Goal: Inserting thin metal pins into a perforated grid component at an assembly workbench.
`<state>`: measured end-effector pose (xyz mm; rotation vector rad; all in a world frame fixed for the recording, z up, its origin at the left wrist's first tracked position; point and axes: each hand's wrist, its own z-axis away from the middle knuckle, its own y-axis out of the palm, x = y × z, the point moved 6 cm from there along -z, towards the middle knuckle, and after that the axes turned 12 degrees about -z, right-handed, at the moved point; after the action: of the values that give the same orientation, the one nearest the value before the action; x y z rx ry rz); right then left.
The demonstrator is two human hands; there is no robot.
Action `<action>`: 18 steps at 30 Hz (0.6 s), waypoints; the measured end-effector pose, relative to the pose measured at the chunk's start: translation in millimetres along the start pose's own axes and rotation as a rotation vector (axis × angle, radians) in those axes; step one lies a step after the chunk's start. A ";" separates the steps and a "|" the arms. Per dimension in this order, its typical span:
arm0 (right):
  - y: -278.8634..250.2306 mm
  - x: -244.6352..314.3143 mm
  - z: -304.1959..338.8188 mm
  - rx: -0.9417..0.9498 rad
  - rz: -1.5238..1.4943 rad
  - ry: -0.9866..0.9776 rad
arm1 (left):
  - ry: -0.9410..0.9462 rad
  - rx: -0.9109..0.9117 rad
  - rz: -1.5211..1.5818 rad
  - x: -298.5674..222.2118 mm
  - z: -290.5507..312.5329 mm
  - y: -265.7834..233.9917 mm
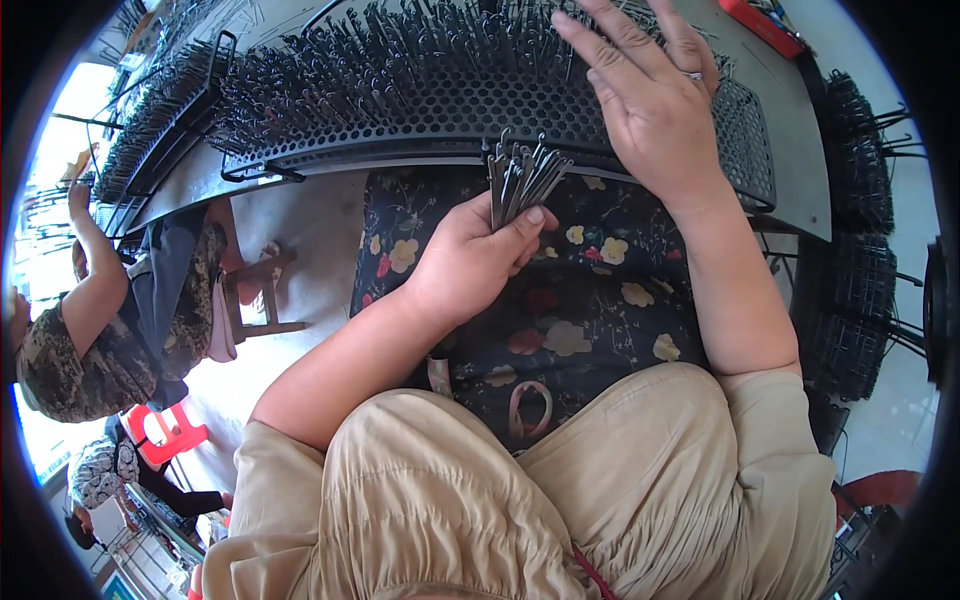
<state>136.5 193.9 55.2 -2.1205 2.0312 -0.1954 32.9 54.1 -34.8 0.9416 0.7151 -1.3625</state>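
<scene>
A bunch of thin dark metal hooks stands up out of my left hand, whose fingers are wrapped round their lower ends. The tips of these rods look bent or looped. My right hand is raised at the right part of a black perforated metal rack, fingers spread, with nothing seen in it. Many more dark hooks stand packed in rows in the rack, behind both hands. Right fingertips overlap the rack's far side, and I cannot tell whether they touch anything there.
The rack rests on a grey table with a red tool or case at its far right. Dark hook bundles hang on the right. A flowered cloth covers my lap. To the left, a person works beside a wooden stool.
</scene>
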 end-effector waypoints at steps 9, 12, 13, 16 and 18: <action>-3.1 3.5 -23.4 0.623 0.238 0.576 | 0.003 0.013 0.016 1.5 -0.3 -1.7; -3.8 3.4 -20.8 0.188 -0.014 0.133 | -0.006 0.028 0.031 1.4 -2.9 0.2; -6.8 6.9 -25.8 0.187 -0.019 0.134 | -0.016 0.027 0.053 2.7 -2.6 -0.8; -5.4 27.1 -33.4 0.523 0.157 0.300 | -0.007 0.026 0.060 3.2 0.1 -2.9; -13.5 20.2 -4.0 0.313 -0.262 1.051 | 0.000 0.047 0.083 2.1 1.3 -2.9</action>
<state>149.7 174.0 61.4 -2.2581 1.8635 -1.8495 30.2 52.0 -36.5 0.9984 0.6398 -1.3115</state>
